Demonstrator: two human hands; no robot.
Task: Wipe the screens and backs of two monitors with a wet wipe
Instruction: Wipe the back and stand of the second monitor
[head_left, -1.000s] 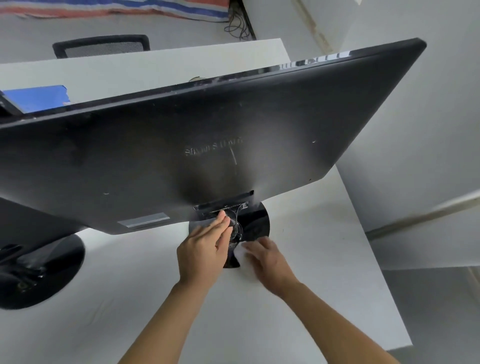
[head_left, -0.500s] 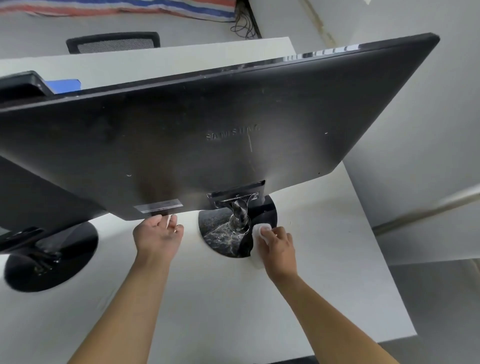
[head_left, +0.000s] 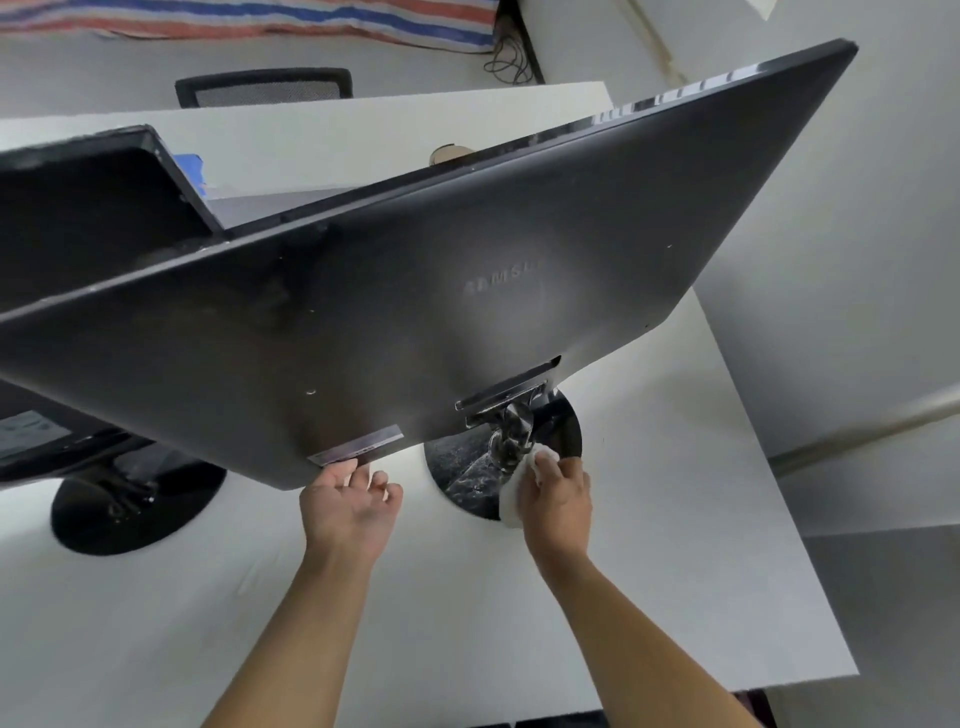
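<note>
White desk fills the lower frame, matte, with faint smudges. A black monitor stands on it with its back to the camera, tilted, spanning left edge to upper right. The back is dusty, with a paler hazy patch around the raised logo and a label sticker near the bottom edge.

Its round glossy base sits at centre, streaked wet, with the shiny stand neck rising from it. The right hand grips a bunched white wet wipe, fingers curled over it, pressing it at the foot of the neck on the base.

The left hand is just left of the base, fingers curled, fingertips at the monitor's lower edge under the sticker. Cannot tell if it actually grips.

A second monitor is at far left, partly hidden, its round base at lower left on the same desk.

Behind is another white desk with a blue item on it. Upper left has a mesh chair back. Along the top edge is a striped cloth, with tangled cables beside it. On the right is a pale grey wall.
</note>
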